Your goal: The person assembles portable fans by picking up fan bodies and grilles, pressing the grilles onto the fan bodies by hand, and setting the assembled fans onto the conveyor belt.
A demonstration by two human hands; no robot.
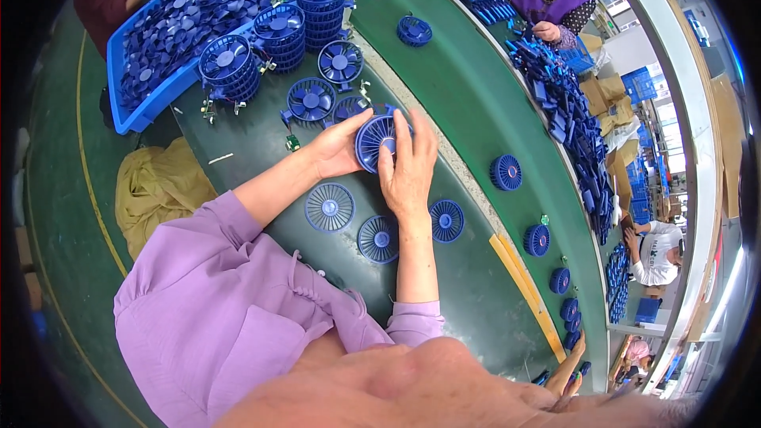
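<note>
Holding a round blue fan part just above the worktop, nearer the right edge than the left and close beside the fan housings lying flat toward the far edge. Probably fitting a spoked grille to a housing at this step, judging by loose pieces of both kinds within reach; not being able to tell, though, whether holding one piece or two already joined.

Gripping the left side of the part with the left hand, bending the fingers partly out of sight around the rim. Clasping the right side with the right hand, laying the thumb on the spoked face and stretching the other fingers, half bent and somewhat blurred, along the rim. Grasping the same part with both hands, then, and holding nothing else visible.

Probably calling next for even pressure around the rim, supporting from the left while pressing from the right, and for sparing the thin spokes.

Having three loose grilles lying toward the worktop's near edge, two left of the right forearm and one just right of it. Facing stacked housings toward the far left corner, next to a blue tray heaped with blades. Working alongside a green conveyor belt, running past the worktop's right edge and carrying more round fans.
</note>
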